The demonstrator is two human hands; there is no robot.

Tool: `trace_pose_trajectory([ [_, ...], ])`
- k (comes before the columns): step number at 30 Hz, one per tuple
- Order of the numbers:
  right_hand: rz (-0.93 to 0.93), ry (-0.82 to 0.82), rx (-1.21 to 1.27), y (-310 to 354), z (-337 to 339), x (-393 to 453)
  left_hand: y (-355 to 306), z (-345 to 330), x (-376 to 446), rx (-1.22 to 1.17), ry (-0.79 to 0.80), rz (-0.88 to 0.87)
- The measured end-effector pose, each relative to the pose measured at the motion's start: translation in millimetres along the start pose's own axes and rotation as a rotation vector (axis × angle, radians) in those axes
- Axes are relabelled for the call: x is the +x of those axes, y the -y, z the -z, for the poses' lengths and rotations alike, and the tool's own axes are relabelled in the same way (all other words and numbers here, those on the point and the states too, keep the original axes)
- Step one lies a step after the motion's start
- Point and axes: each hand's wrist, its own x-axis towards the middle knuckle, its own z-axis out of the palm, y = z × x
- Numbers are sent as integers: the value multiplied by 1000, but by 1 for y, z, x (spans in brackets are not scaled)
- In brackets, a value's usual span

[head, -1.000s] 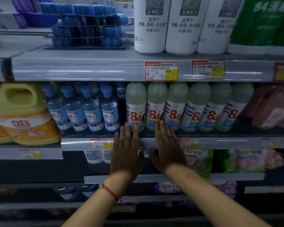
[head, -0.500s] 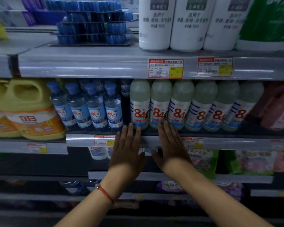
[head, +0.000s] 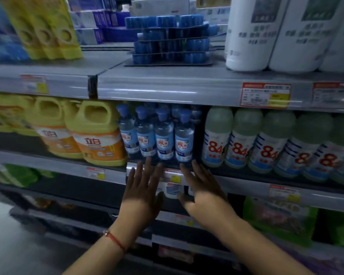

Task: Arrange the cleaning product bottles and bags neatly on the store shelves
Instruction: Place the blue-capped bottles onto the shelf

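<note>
Both hands are raised flat before the middle shelf (head: 246, 181), palms toward the goods and fingers straight and slightly spread, with nothing gripped. The left hand (head: 142, 192) is held with its fingertips at the base of the blue-capped bottles (head: 165, 135), and the right hand (head: 202, 192) is placed just beside it, its fingertips below the rightmost bottle of that front row of 4 (whether the fingertips actually touch the bottles cannot be told through the blur). A red cord (head: 115, 240) is worn on the left wrist. To the left of the blue-capped group, yellow jugs (head: 95, 135) are stood on the same level; to the right, a row of pale "84" bottles (head: 266, 143) is lined up. On the shelf above, stacked blue packs (head: 171, 39) and tall white bottles (head: 252, 34) are kept. Green bags (head: 280, 219) are seen on the shelf below.
</note>
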Motion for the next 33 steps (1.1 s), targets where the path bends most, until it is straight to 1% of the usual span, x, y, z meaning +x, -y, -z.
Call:
trace_pose_trajectory([
  [3, -64, -65, -28, 10, -18, 12, 11, -6, 9, 12, -3, -78],
  [6, -70, -206, -30, 17, -35, 18, 12, -9, 10, -30, -68, -133],
  [9, -128, -259, -60, 22, -44, 22, 13, -14, 14, -77, -67, -180],
  [13, -198, -264, -84, 32, -42, 27, 13, -14, 18, -137, -14, -196],
  [16, -244, -244, -112, 37, -42, 30, 11, -16, 21, -149, -12, -197],
  [19, -276, -260, -100, 38, -43, 33, 6, -12, 23, -165, -13, -172],
  [22, -303, -253, -109, 39, -44, 35, 0, -6, 27, -199, 25, -144],
  [24, -316, -251, -99, 39, -45, 35, 3, -6, 26, -205, 19, -156],
  [26, -288, -313, -53, 40, -47, 29, 12, -6, 20, -193, -39, -204],
  [28, -203, -377, -8, 44, -52, 21, 26, -4, 10, -200, -106, -241],
  [31, -111, -346, -31, 52, -58, 17, 46, -1, 3, -178, -139, -197],
  [33, -98, -334, -30, 54, -60, 22, 51, -4, 8, -123, -95, -176],
])
